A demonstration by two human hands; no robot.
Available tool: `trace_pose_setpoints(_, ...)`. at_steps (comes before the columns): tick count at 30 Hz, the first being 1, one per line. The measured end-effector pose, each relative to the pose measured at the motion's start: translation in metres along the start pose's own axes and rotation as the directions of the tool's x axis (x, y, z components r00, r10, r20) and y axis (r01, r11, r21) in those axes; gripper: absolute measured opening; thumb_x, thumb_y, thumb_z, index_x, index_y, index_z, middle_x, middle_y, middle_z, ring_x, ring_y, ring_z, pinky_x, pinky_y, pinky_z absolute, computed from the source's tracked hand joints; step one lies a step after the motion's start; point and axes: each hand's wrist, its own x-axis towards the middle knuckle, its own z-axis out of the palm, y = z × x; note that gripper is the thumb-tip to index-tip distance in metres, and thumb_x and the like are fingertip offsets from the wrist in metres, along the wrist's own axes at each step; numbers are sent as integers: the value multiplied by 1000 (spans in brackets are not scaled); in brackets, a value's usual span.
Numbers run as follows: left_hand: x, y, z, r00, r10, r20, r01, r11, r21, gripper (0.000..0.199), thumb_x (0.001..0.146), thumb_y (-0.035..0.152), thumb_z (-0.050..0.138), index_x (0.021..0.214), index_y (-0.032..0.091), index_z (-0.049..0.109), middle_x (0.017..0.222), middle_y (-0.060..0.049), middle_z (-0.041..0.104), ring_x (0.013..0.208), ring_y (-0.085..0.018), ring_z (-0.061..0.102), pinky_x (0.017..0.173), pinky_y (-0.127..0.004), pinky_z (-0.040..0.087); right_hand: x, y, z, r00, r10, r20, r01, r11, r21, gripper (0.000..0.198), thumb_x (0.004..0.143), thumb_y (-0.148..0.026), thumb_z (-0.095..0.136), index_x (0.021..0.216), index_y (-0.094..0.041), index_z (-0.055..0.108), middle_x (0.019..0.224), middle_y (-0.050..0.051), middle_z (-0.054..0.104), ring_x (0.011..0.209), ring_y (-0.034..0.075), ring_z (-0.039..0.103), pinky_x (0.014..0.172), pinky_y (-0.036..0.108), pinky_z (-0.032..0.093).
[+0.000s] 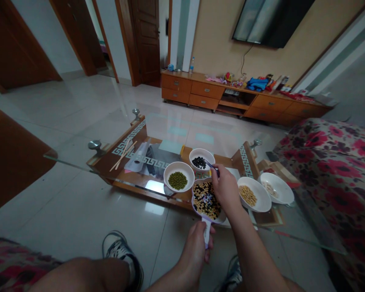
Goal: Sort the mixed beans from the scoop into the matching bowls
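The left hand (196, 243) is closing around the handle of a scoop of mixed beans (206, 199) resting on the glass tabletop (79, 156). The right hand (226, 188) is pinching tweezers (211, 165), their tips reaching the bowl of black beans (201, 158). Bowls of green beans (179, 177) and soybeans (254, 194) are flanking the scoop.
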Motion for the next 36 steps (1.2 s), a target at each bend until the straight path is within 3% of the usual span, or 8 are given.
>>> trace_pose_setpoints(5, 1, 2, 1, 1000, -22, -14, 22, 1000, -4, 45, 74, 57, 41, 81, 15, 57, 55, 4, 45, 40, -8, 31, 44, -25, 22, 6, 2, 15, 991, -110, 73, 104, 992, 76, 31, 97, -32, 35, 112, -17, 57, 104, 12, 66, 97, 24, 56, 84, 35, 41)
trace_pose_setpoints(11, -2, 3, 1, 999, -26, -21, 26, 1000, 7, 46, 76, 56, 40, 83, 15, 58, 56, 3, 46, 40, -8, 32, 45, -25, 23, 4, 1, 20, 988, -89, 130, 81, 995, 62, 29, 98, -30, 34, 110, -17, 57, 99, 11, 65, 94, 23, 56, 82, 33, 40)
trace_pose_setpoints(30, -5, -6, 0, 1000, -11, 18, 10, 999, 47, 41, 76, 53, 39, 83, 16, 55, 58, 3, 47, 40, -8, 33, 44, -24, 24, -15, 3, 0, 971, -136, 197, 105, 982, 160, 25, 97, -31, 36, 108, -20, 56, 101, 9, 64, 97, 23, 55, 86, 35, 41)
trace_pose_setpoints(36, -6, -6, 0, 999, 14, 42, -16, 999, 37, 40, 77, 51, 40, 84, 15, 56, 59, 3, 48, 41, -8, 34, 44, -24, 24, -23, 8, -17, 989, -87, 119, 64, 980, 187, 28, 97, -34, 37, 110, -19, 57, 103, 9, 66, 96, 23, 58, 84, 34, 42)
